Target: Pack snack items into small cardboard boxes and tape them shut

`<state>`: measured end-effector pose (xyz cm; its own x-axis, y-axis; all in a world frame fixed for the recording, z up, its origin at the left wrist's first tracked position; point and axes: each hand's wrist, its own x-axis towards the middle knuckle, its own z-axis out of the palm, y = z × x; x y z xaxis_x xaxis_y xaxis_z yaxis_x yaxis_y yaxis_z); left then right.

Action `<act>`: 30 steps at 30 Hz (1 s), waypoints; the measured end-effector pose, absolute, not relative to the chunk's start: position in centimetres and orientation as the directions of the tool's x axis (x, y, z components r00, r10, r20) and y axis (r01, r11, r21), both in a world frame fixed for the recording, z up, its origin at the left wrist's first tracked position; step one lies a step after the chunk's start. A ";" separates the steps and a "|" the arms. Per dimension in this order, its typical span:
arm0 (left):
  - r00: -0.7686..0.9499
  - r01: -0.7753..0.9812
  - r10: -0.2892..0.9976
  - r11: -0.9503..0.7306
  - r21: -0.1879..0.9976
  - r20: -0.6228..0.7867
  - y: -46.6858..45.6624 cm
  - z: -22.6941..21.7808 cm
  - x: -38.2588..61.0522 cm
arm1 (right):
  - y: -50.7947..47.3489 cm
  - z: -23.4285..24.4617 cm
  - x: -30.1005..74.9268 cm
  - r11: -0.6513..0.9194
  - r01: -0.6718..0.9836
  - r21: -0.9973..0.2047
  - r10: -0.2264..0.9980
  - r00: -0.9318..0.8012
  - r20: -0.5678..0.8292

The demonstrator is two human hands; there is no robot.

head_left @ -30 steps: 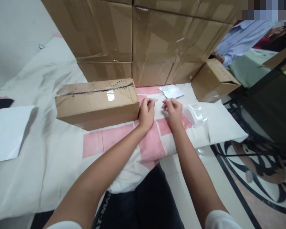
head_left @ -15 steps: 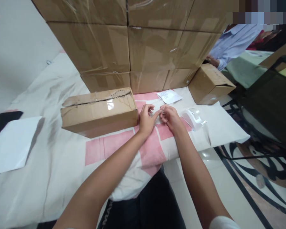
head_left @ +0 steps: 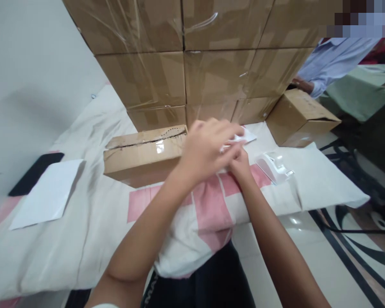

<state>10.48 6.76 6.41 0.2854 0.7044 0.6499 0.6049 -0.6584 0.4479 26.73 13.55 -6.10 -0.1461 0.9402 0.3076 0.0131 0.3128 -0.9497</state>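
Observation:
My left hand [head_left: 210, 145] is raised in front of the box stack, its fingers stretched out and blurred by motion. It crosses over my right hand [head_left: 239, 161], whose fingers look curled and are partly covered; anything in them is too small or hidden to make out. Just left of my hands lies a cardboard box [head_left: 141, 160] with a dark open seam along its top and a small shiny tape piece. A white tape dispenser [head_left: 273, 167] stands right of my right hand. Behind my fingers is a folded white paper [head_left: 249, 134], partly hidden.
Taped cardboard boxes [head_left: 154, 79] form a wall at the back. Another carton [head_left: 303, 119] stands at the right, near a person's hand and blue sleeve [head_left: 343, 60]. A white sheet [head_left: 49, 192] and a black flat object [head_left: 35, 173] lie left on the patterned cloth [head_left: 96, 239].
My left hand has risen and swung over my right hand, its fingers now extended; before, both hands met at the fingertips. The view has shifted, so the scene sits further right and slightly lower.

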 end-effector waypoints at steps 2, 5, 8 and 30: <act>0.075 0.786 0.805 -0.411 0.462 0.588 7.3 7.7 6.7 | 13.4 -6.2 26.4 0.313 0.028 -0.949 0.939 -0.157 0.305; -0.193 0.903 0.895 0.002 0.430 0.402 8.5 6.7 1.9 | 13.0 -6.6 25.8 0.360 0.075 -0.930 0.918 -0.205 0.339; -0.191 0.935 0.963 0.118 0.336 0.191 9.4 5.2 0.0 | 12.4 -7.1 25.3 0.433 0.132 -0.891 0.876 -0.295 0.382; 0.177 0.898 0.984 -0.171 0.406 0.023 9.2 6.8 1.0 | 9.4 -6.8 23.5 0.833 0.154 -0.531 0.510 -0.585 0.631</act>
<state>1.02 9.19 6.85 0.1771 0.9839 0.0226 0.8978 -0.1709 0.4059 23.49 9.40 -6.78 -0.5847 0.5102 0.6307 0.1540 0.8331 -0.5312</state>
